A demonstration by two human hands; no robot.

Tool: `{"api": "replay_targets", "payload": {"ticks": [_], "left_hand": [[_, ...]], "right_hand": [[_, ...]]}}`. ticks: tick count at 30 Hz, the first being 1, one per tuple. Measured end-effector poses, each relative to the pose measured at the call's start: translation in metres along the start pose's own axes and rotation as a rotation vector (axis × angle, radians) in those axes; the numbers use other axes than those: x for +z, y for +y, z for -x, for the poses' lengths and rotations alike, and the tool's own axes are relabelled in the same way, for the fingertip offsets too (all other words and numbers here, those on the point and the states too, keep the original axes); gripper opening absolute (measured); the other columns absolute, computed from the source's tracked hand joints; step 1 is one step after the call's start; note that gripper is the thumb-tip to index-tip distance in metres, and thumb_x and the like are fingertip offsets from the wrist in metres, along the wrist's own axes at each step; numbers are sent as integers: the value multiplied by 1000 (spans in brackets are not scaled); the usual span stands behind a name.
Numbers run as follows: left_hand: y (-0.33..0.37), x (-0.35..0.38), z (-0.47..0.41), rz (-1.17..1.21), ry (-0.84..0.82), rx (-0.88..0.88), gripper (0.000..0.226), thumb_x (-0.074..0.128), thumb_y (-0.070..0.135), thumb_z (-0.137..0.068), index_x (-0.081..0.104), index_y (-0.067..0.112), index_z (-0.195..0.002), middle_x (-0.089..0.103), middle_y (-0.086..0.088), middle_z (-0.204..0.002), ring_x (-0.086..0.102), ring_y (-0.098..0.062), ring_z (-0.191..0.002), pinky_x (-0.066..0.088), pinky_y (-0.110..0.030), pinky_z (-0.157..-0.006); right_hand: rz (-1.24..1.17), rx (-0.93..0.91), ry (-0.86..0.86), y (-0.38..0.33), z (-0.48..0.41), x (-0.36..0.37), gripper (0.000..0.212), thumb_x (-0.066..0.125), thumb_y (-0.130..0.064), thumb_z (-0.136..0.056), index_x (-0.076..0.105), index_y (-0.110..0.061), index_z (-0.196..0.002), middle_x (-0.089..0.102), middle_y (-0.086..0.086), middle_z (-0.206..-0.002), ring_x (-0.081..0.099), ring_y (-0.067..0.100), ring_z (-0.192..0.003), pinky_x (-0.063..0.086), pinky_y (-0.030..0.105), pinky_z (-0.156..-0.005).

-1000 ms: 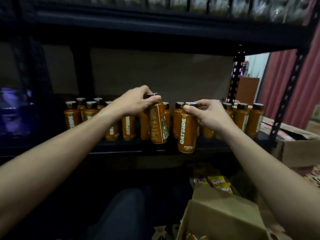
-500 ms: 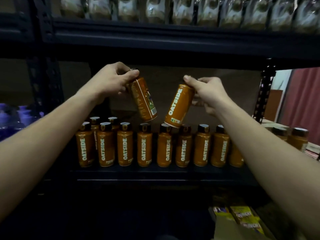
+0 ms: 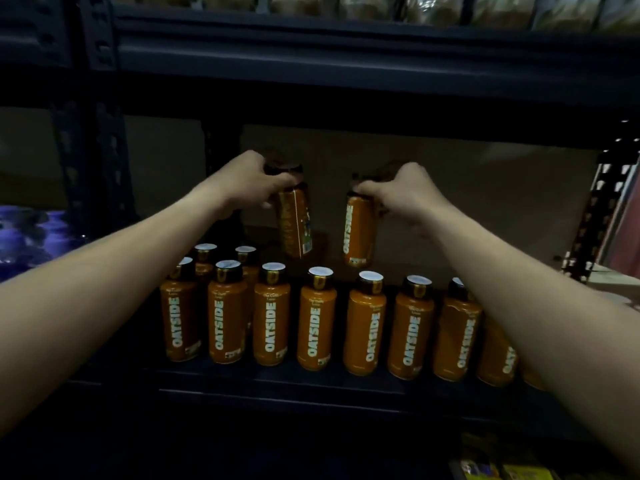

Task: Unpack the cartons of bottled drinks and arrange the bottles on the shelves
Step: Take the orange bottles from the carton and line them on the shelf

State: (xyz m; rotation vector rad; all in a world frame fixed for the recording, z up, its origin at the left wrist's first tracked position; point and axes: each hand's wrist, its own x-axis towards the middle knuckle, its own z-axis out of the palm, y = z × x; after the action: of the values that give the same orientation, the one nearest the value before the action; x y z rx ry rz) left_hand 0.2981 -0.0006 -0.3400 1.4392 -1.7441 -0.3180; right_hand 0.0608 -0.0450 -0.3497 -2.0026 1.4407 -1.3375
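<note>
L hand (image 3: 249,183): fingers curled down over the cap and neck of one orange OATSIDE bottle, call it the L bottle (image 3: 295,223). Grip is closed round the top. It hangs below the hand, tilted a bit, side label toward me.

R hand (image 3: 405,192): fingers bunched the same way round the top of the R bottle (image 3: 358,233), cap mostly hidden under them. This one hangs approx upright, OATSIDE lettering facing me.

The 2 held bottles are near each other but apart, both over the rear part of the shelf, behind the front row. Their bases show above the front caps. Can't tell whether either touches the deck.

Surface: dark metal shelf (image 3: 294,381), dim light, brown back panel (image 3: 467,202) behind. Upper beam (image 3: 346,53) overhead w/ blurred bagged goods (image 3: 415,8) on top. Perforated upright (image 3: 597,220) at R. Bluish items (image 3: 24,237) far L, too blurred to ID. Yellow packets (image 3: 505,472) bottom R, below the shelf.

Count:
- 2 bottles in hand.
- Front row (image 3: 272,317): 7 w/ caps in view, upright, side by side, plus at least 1 more partly hidden behind my R forearm.
- Back pair (image 3: 206,252): 2 more behind the L end, only caps and shoulders showing.
</note>
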Motion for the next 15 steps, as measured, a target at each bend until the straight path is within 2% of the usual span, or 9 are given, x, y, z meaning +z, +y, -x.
{"api": "replay_targets", "payload": {"ticks": [1,3,6,8,9,12,13,15], "left_hand": [[-2,2,-2,-43,-16,-13,11,60,35,-95,62,25,-98,66,1,-103,64,-13,-91,50,-24,-69],[-6,7,-8,-145,-35,-47,22,63,41,-92,64,21,-100,66,-1,-99,63,-15,-88,49,-28,-69],[-9,17,-14,-255,-83,-118,29,65,49,-89,62,20,-93,64,-2,-94,61,-15,-86,49,-28,-70],[-12,22,-17,-304,-130,-148,28,64,51,-88,58,24,-86,62,0,-91,59,-14,-84,45,-28,-66],[-13,23,-18,-337,-157,-157,29,64,52,-88,58,24,-88,61,1,-93,59,-14,-87,45,-29,-69],[-18,26,-20,-430,-258,-141,48,64,53,-88,59,20,-123,62,-3,-118,59,-21,-109,48,-36,-90],[-18,26,-21,-445,-288,-130,54,63,51,-89,54,20,-132,60,-4,-125,57,-22,-113,47,-36,-93],[-20,27,-21,-462,-353,-111,56,62,48,-91,49,23,-139,58,-3,-129,56,-19,-112,46,-34,-92]], "right_hand": [[59,-6,-32,1,-1,5,46,77,-45,-85,67,-8,-110,68,5,-106,64,22,-99,54,34,-80],[155,11,-101,4,-4,16,50,79,-48,-82,66,-6,-106,66,5,-105,63,23,-99,51,33,-76],[262,48,-223,9,-9,31,64,82,-52,-77,64,-10,-122,65,6,-119,61,26,-111,54,42,-90],[377,51,-292,8,-9,37,70,82,-51,-77,60,-12,-130,61,6,-127,58,26,-115,52,41,-91],[411,58,-326,6,-8,39,70,83,-49,-78,59,-12,-132,59,5,-130,57,26,-117,51,40,-91],[453,72,-436,6,-7,45,62,82,-43,-80,61,-12,-130,61,3,-125,58,22,-111,49,36,-83],[465,76,-468,7,-8,47,56,82,-41,-81,64,-12,-125,63,1,-121,59,20,-108,50,36,-83],[485,82,-523,8,-8,51,47,81,-38,-82,70,-11,-119,68,2,-116,63,19,-105,54,38,-88]]}}
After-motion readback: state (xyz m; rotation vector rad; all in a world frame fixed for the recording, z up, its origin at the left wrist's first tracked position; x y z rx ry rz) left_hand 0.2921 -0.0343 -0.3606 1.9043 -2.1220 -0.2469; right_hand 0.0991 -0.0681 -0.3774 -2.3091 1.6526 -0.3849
